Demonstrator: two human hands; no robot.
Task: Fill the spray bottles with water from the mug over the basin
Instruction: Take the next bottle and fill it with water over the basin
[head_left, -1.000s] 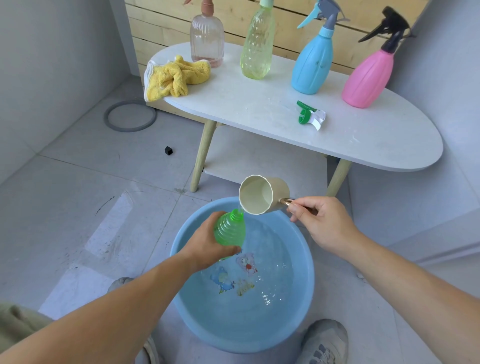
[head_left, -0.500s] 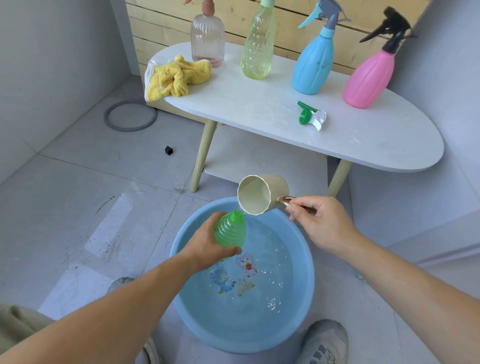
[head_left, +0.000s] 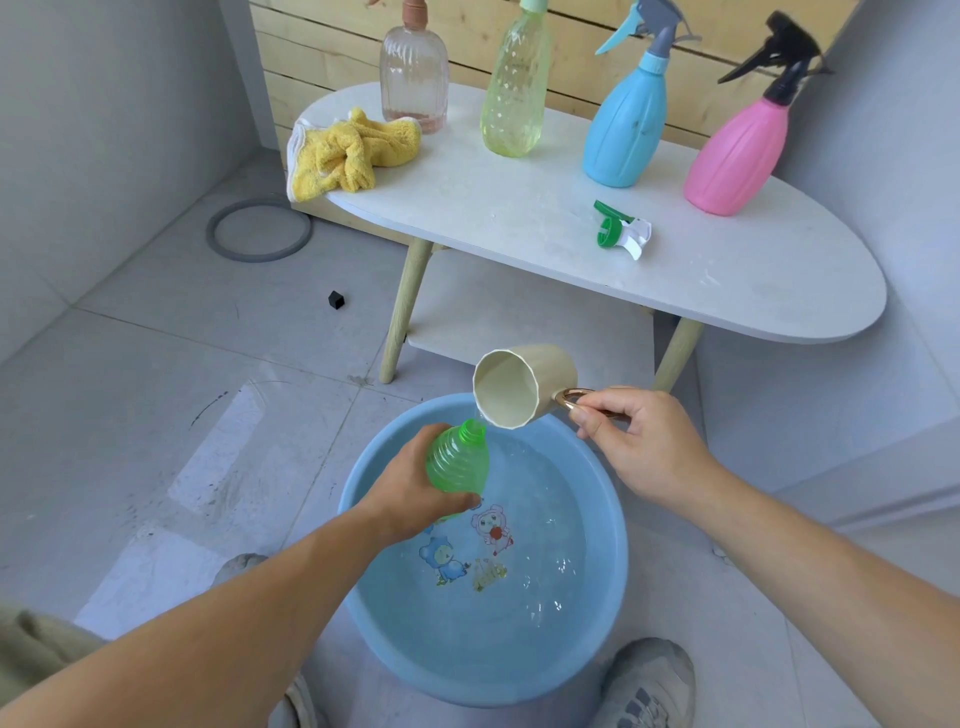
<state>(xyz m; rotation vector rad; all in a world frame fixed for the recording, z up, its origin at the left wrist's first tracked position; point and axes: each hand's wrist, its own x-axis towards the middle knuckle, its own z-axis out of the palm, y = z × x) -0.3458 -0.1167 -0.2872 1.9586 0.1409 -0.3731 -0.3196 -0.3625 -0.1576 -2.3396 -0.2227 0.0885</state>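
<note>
Bright daylight, sharp; wide-angle bend at edges.

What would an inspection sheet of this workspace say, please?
Surface: white oval table on grey floor tiles.
Job's things: green bottle, capless, over blue basin of water; cream mug tilted at its neck; spray head lying on table; clear bottle, yellow-green bottle, blue bottle, pink bottle standing there.
Clutter: yellow cloth on table's left end; grey ring, black cube on floor.
Grippers: left hand grips green bottle; right hand holds mug's handle.
Cables: nothing seen.
Surroundings: grey walls, wooden slats behind table.
</note>
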